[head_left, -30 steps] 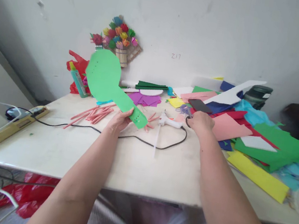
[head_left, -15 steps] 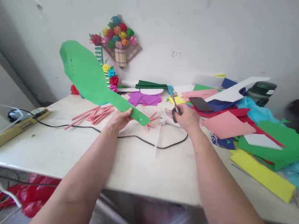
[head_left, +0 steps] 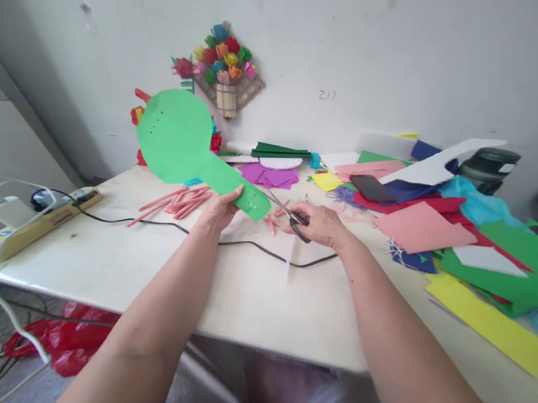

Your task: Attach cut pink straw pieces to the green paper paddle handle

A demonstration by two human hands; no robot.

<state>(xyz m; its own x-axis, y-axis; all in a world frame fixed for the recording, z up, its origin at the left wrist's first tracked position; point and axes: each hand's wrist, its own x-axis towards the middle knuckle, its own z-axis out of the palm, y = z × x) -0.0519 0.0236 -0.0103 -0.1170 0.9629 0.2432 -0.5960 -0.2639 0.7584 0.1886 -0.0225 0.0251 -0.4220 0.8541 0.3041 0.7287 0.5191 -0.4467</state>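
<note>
A green paddle-shaped paper cutout (head_left: 177, 137), with a round head and a straight handle, is raised over the table. My left hand (head_left: 221, 209) pinches it by the handle, thumb on top. Small dots mark the round part, and dark specks show near the handle's end. My right hand (head_left: 319, 224) is closed on dark-handled scissors (head_left: 298, 227), whose blades point left toward the handle's end. Whether the blades touch the paper I cannot tell. Behind the right hand, the glue gun is mostly hidden; its clear glue stick (head_left: 289, 262) shows below.
Pink rolled paper sticks (head_left: 182, 203) lie beneath the cutout. A black cord (head_left: 262, 249) crosses the table from the power strip (head_left: 38, 221). Purple paper pieces (head_left: 270, 175) lie behind. Coloured sheets, a phone (head_left: 372, 188) and a dark jar (head_left: 487, 168) crowd the right; paper flowers (head_left: 224, 57) hang on the wall.
The scissors have come down and left from an upright hold, now pointing at the handle's end. The green cutout has turned, its round face now more toward me. The view has shifted slightly.
</note>
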